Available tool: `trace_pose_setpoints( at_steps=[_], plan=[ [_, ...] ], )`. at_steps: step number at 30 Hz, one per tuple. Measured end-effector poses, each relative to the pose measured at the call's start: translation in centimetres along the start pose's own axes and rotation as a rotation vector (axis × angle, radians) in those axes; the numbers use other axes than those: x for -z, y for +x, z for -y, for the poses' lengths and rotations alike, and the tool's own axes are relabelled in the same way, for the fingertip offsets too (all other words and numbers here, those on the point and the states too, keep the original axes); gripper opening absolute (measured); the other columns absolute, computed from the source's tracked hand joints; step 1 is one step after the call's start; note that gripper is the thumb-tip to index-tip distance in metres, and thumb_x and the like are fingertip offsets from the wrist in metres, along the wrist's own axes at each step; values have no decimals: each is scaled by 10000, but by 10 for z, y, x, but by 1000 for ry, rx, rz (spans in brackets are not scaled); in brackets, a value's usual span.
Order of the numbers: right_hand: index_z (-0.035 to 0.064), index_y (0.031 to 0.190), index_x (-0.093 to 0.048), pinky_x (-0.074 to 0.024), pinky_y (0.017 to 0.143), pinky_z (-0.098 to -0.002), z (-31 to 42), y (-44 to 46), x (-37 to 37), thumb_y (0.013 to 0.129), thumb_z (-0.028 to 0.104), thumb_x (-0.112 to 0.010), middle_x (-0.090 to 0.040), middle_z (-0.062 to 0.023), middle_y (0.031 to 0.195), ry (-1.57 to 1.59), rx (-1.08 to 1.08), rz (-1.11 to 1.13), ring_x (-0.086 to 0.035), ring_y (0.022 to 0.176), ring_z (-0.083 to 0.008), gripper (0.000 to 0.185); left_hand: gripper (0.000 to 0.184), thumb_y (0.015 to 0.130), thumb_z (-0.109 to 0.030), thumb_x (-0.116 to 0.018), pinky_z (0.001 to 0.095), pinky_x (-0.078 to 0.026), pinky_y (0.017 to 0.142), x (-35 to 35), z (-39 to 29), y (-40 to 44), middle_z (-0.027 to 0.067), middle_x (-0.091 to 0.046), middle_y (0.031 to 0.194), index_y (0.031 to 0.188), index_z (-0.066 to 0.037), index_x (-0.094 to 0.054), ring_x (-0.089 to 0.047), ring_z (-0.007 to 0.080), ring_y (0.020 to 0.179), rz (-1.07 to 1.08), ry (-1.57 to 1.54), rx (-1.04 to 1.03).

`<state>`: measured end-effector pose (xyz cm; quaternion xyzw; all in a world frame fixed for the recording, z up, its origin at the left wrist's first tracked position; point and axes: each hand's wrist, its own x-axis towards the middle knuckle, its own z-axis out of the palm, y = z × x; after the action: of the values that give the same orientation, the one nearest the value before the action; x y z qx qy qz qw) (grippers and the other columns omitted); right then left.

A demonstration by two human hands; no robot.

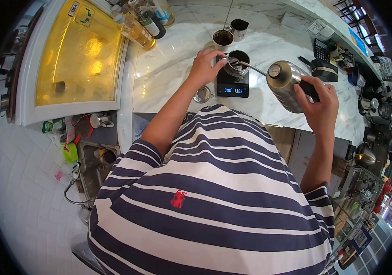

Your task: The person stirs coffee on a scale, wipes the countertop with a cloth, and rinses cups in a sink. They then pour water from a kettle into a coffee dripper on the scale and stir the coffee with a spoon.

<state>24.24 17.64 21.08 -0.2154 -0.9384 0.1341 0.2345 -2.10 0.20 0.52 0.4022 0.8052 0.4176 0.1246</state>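
My right hand [317, 97] is wrapped round the dark handle of a steel gooseneck kettle [284, 87] with a thermometer dial on its lid. The kettle is tilted, and its thin spout reaches left over a metal cup [245, 56] with dark contents. This cup stands on a black digital scale [232, 90] whose display reads about 130.6. At the cup's left rim, my left hand [207, 66] has thumb and forefinger pinched together. What they grip there, perhaps the cup's edge or handle, I cannot make out.
Behind the cup are a paper cup [223, 38] with dark contents and a steel pitcher [239, 28]. A round metal lid [202, 94] lies left of the scale. Several bottles [134, 31] stand back left. A calculator [321, 49] and a black pouch [325, 69] sit right.
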Motion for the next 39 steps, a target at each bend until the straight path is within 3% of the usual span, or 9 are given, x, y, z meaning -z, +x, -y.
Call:
trace_pose_setpoints(
  at_steps=[8,23,39],
  plan=[
    [137,1020,-758,-435,687,-344,1,6,3,797,236,-856,-698,-37,723,-36,44,5,-502,660,-222,262,268,932,-294,-743,444,-430,1091,1,2,-2,113,-674,1244,1144,-131,-724,-560,353,1240,3,-10,-1],
    [129,1012,-745,-445,741,-340,11,16,5,822,234,-824,-763,-50,844,-67,125,43,-544,664,-245,230,267,930,-290,-744,449,-431,1086,2,0,-3,122,-658,1253,1151,-141,-726,-563,355,1236,-8,-21,1],
    [113,984,-734,-418,741,-345,16,21,3,836,239,-811,-756,-62,817,-67,163,58,-543,597,-238,209,259,937,-300,-736,446,-431,1092,2,2,-5,126,-668,1256,1137,-135,-727,-562,360,1248,-18,-11,1]
  ],
)
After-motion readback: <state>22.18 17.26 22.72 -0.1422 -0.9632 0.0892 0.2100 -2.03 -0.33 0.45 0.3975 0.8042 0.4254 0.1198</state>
